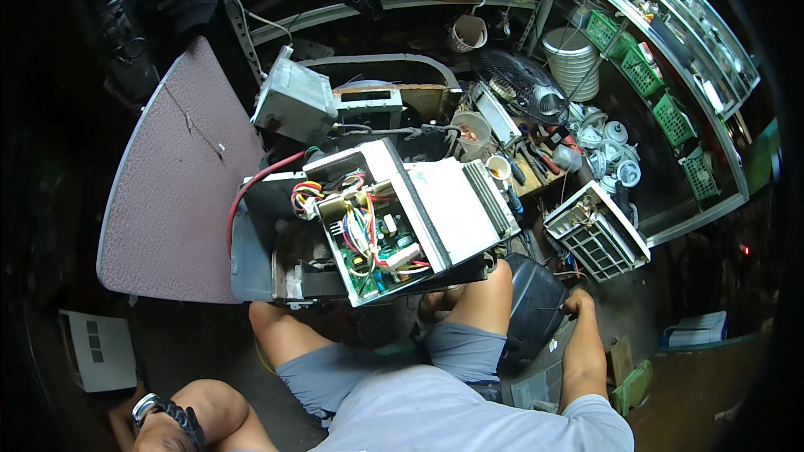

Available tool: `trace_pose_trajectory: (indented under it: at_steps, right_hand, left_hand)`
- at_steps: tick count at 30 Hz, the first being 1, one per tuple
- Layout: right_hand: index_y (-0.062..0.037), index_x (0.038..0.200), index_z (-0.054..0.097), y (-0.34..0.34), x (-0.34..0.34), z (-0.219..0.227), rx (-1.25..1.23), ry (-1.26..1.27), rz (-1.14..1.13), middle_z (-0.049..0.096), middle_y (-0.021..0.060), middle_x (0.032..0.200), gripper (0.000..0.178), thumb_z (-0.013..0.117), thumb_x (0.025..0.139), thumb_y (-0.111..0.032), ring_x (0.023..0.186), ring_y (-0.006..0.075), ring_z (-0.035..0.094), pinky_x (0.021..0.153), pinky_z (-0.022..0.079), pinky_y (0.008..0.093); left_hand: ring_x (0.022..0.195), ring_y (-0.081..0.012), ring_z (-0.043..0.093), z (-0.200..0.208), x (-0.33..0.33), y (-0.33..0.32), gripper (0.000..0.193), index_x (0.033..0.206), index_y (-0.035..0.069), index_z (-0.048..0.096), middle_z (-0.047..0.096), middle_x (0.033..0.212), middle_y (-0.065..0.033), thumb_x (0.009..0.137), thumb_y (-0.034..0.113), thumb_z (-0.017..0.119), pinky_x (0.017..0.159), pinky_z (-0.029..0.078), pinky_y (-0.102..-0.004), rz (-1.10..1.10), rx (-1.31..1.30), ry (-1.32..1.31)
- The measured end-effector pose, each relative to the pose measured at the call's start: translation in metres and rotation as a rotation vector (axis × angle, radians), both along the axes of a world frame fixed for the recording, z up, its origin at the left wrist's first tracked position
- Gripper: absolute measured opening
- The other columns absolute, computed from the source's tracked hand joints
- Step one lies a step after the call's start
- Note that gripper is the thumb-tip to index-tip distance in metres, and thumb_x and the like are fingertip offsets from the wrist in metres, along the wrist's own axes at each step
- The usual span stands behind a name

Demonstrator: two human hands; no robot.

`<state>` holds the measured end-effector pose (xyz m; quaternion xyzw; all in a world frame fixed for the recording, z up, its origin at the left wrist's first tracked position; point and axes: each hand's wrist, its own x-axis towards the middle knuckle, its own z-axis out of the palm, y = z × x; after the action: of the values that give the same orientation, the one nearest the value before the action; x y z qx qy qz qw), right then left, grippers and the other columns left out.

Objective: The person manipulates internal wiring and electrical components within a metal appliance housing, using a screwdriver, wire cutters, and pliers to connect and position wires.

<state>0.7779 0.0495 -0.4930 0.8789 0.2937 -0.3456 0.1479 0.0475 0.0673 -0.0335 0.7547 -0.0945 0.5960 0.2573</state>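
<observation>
My right hand [576, 302] reaches down at the right, its fingers curled at the edge of a black plastic case [533, 305] beside my right leg. Far to the left, my left hand [124, 421] is mostly hidden behind my wrist, which wears a watch [145, 406] and a black band. It is close to the lower end of a white vented panel [94, 350]; I cannot tell whether it grips it. Before my knees stands an opened appliance unit with a white cover [456, 201], a green circuit board [387, 249] and coloured wires.
A large pinkish panel [180, 192] leans at the left. Behind the unit sits a grey metal box [295, 100]. At right are a white-framed grille [599, 233], a black fan [523, 84], several clear plastic parts [607, 151], hand tools and a shelf with green baskets [672, 120].
</observation>
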Motion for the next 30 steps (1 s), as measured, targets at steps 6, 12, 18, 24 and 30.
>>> trace_pose_trajectory:
  at_steps: [6,12,18,24,30]
  right_hand:
    - [0.0057,0.098,0.081,-0.003,0.011,-0.009,-0.040,-0.009,0.002,0.081,0.0154,0.095,0.025,0.087,0.083,-0.013,0.078,0.0287,0.079,0.064,0.063,0.0430]
    - [0.0058,0.095,0.081,-0.004,0.006,0.004,-0.014,-0.050,0.056,0.081,0.0159,0.094,0.022,0.087,0.083,-0.012,0.076,0.0278,0.079,0.063,0.063,0.0421]
    - [0.0072,0.094,0.081,0.005,0.004,0.001,0.015,-0.011,0.015,0.080,0.0171,0.090,0.022,0.087,0.082,-0.010,0.076,0.0290,0.080,0.063,0.063,0.0437]
    - [0.0081,0.093,0.080,0.005,0.002,0.001,-0.016,-0.011,0.019,0.080,0.0181,0.090,0.019,0.084,0.083,-0.008,0.078,0.0308,0.080,0.062,0.063,0.0441]
    - [0.0078,0.094,0.081,-0.001,0.009,-0.001,0.005,-0.017,0.054,0.080,0.0172,0.089,0.018,0.083,0.083,-0.006,0.076,0.0307,0.080,0.060,0.062,0.0442]
  left_hand:
    - [0.061,-0.0167,0.064,0.003,-0.020,-0.010,0.034,0.108,0.014,0.061,0.064,0.081,-0.0037,0.103,0.046,0.067,0.040,0.043,-0.0254,0.081,-0.179,0.203]
    - [0.062,-0.0173,0.065,0.003,0.014,0.016,0.030,0.107,0.013,0.060,0.065,0.084,-0.0019,0.104,0.043,0.066,0.042,0.046,-0.0267,-0.054,-0.065,0.098]
    - [0.062,-0.0165,0.065,0.004,0.014,0.009,0.030,0.107,0.014,0.060,0.065,0.084,-0.0012,0.104,0.043,0.066,0.043,0.045,-0.0254,0.037,-0.085,0.077]
    - [0.059,-0.0145,0.063,-0.008,0.015,0.011,0.031,0.106,0.015,0.060,0.064,0.079,0.0002,0.105,0.045,0.064,0.045,0.045,-0.0261,0.016,-0.071,0.116]
    - [0.056,-0.0123,0.060,-0.013,0.015,0.002,0.033,0.104,0.014,0.060,0.064,0.090,0.0047,0.107,0.047,0.061,0.046,0.041,-0.0253,0.090,-0.171,-0.023]
